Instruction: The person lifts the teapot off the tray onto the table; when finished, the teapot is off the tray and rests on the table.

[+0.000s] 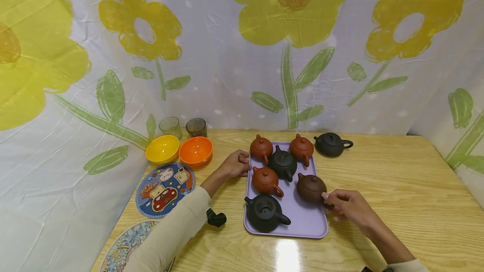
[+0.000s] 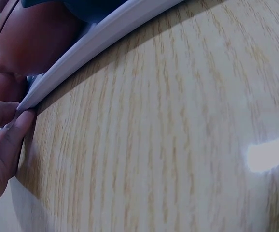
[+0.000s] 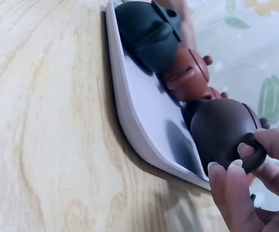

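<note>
Dark brown teapot (image 1: 311, 188) sits on the right side of the lavender tray (image 1: 304, 219), and my right hand (image 1: 349, 207) is on it: in the right wrist view I can see the fingers (image 3: 236, 191) and thumb pinching the small loop handle at the pot's rear. The pot stands upright on the tray, its body just inside the tray's right edge, with its spout pointing back and to the left. It looks like a squat, rounded clay pot, matte chocolate brown, with a low lid and a small knob on top.

My left hand (image 1: 236, 163) is at the opposite, left edge of the tray, well apart from the brown pot. From the left wrist view the fingertips (image 2: 14, 128) are curled against the tray's rim, gripping it where it meets the wooden table (image 1: 397, 188).

Five other pots share the tray: two terracotta teapots at the back (image 1: 261, 148) (image 1: 301, 148) with a black one (image 1: 282, 163) between them, a third terracotta pot (image 1: 266, 181) in the middle left, and a black teapot (image 1: 266, 212) at the near left corner. Another black teapot (image 1: 331, 144) stands off the tray, on the table just beyond its far right corner. Further left I see a yellow bowl (image 1: 162, 149), an orange bowl (image 1: 195, 151), and two glass cups (image 1: 183, 127) behind them.
</note>
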A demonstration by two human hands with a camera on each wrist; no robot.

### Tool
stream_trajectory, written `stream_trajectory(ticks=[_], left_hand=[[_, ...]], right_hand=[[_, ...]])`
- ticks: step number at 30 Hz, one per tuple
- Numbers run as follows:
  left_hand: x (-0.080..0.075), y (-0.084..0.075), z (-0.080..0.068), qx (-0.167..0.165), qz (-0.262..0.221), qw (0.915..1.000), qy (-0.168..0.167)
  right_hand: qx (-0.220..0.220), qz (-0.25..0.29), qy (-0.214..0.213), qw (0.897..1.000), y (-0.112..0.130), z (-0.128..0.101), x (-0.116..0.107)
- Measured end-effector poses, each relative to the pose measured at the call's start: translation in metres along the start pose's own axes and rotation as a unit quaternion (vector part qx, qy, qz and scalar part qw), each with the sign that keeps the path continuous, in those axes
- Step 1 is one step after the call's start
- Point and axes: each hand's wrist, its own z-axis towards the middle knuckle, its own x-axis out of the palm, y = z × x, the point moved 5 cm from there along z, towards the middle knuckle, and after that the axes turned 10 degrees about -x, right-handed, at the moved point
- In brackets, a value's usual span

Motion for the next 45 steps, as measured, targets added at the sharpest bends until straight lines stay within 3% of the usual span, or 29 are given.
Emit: stream_trajectory(ticks=[12, 25, 32, 45], left_hand=[[0.0, 0.001, 0.0, 0.006, -0.002, 1.0, 0.0], [0.0, 0.001, 0.001, 0.005, -0.002, 1.0, 0.005], [-0.001, 0.002, 0.002, -0.001, 0.012, 0.9999, 0.003], [-0.001, 0.001, 0.002, -0.002, -0.007, 0.9999, 0.007]], right_hand=[[-0.02, 0.026, 0.029, 0.999, 0.009, 0.0, -0.012], [-0.031, 0.013, 0.015, 0.999, 0.007, 0.008, -0.045], [-0.039, -0.008, 0.027, 0.999, 0.004, 0.014, -0.061], [-0.036, -0.039, 0.058, 0.997, -0.008, 0.03, -0.081]])
